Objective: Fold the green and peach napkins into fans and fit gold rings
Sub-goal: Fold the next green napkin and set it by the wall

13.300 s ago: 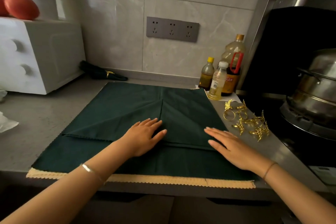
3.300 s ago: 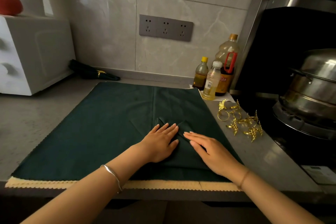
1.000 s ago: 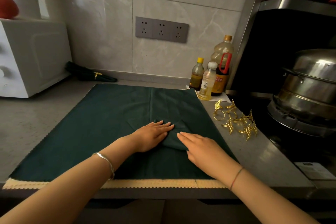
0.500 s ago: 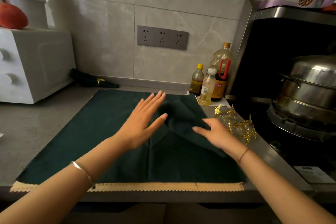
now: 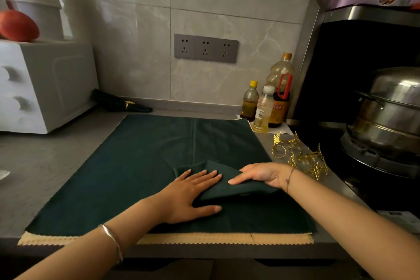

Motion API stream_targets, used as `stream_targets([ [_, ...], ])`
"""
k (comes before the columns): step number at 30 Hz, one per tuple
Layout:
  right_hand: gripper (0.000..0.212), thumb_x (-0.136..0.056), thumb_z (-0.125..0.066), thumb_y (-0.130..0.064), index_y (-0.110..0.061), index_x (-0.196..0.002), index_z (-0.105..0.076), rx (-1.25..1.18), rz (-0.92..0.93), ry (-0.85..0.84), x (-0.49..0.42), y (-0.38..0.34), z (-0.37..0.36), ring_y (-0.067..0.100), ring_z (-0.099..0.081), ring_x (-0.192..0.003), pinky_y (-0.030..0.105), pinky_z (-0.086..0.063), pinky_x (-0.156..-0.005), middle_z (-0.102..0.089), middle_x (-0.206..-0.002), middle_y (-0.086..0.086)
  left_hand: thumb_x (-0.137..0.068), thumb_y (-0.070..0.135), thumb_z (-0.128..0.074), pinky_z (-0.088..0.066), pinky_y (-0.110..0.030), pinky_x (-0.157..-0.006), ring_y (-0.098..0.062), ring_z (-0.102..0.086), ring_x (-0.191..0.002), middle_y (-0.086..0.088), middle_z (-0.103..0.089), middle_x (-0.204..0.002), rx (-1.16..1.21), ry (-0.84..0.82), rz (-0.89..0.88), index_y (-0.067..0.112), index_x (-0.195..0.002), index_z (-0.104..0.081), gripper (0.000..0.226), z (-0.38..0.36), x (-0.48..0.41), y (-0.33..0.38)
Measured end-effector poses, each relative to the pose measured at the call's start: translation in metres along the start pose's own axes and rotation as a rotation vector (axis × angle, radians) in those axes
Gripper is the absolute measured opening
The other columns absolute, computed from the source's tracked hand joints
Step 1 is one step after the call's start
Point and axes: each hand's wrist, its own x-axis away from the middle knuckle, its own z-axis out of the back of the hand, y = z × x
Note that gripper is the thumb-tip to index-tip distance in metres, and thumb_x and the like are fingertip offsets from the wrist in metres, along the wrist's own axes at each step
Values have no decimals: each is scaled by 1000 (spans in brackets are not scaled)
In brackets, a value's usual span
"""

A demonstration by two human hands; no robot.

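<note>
One head view is all you have. Your left hand (image 5: 188,195) lies flat on the green napkin (image 5: 238,185), fingers straight, pressing its near left part down. Your right hand (image 5: 261,175) has its fingers laid over the napkin's raised right edge. The thumb is hidden, but it looks as if you are grasping that layer, since the cloth there stands off the surface.

The napkin sits right of centre on a spread green cloth (image 5: 136,166), and under that a peach napkin (image 5: 216,238) shows only as a scalloped strip along the front edge.

You look early in the job. This piece is a small folded packet with no pleats that I can see. One dark bundle (image 5: 120,104) with a gold band lies by the back wall and seems finished. The gold rings (image 5: 302,157) are heaped just right of the cloth, unused. The peach one looks untouched.

The grey counter (image 5: 45,166) is dim and runs to a tiled wall with a socket strip (image 5: 205,48). Bottles (image 5: 263,109) stand at the back right, a white appliance (image 5: 45,84) on the left and a steel pot (image 5: 391,109) on the right.
</note>
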Motion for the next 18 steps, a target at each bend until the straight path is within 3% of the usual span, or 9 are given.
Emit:
stream_targets([
  [3,32,-85,-66,-26,-14,-114,-61,56,46,93,5,4,9,13,-64,-95,20,-53,-74,-65,-112,6,-88,70,-30,11,-33,-117,1,7,-143,20,3,-156,-13,-27,38,42,-149,0,73,1,-4,3],
  [5,22,-86,-66,-27,-20,-106,-64,100,148,220,15,7,9,8,-61,-99,15,-50,-76,-65,-112,0,-87,71,-30,10,-34,-117,-1,6,-143,18,2,-157,-38,-45,50,40,-149,-2,75,3,-6,5],
  [9,17,-83,-69,-30,-27,-99,-68,470,552,630,36,25,-2,-4,-57,-99,9,-46,-83,-63,-103,-18,-86,73,-30,7,-37,-119,-4,2,-144,16,-2,-157,-93,-45,50,38,-150,-5,77,4,-7,8],
  [11,22,-83,-65,-38,-35,-105,-65,699,655,638,50,32,-17,-11,-50,-104,5,-38,-87,-57,-106,-27,-86,73,-31,6,-37,-119,-4,1,-145,16,-3,-157,-115,-36,48,37,-150,-6,77,4,-6,9],
  [14,35,-88,-56,-47,-37,-121,-57,1035,646,591,58,43,-33,-8,-44,-109,7,-35,-93,-51,-113,-26,-86,73,-31,7,-35,-118,-5,-2,-145,14,-6,-158,-139,-28,43,38,-150,-9,76,6,-9,9],
  [18,39,-93,-51,-38,-30,-131,-51,1163,668,617,50,50,-40,-3,-43,-113,14,-37,-95,-50,-122,-18,-87,71,-30,6,-38,-116,-11,-8,-146,10,-11,-158,-183,-28,4,49,-146,-11,66,9,-12,10],
])
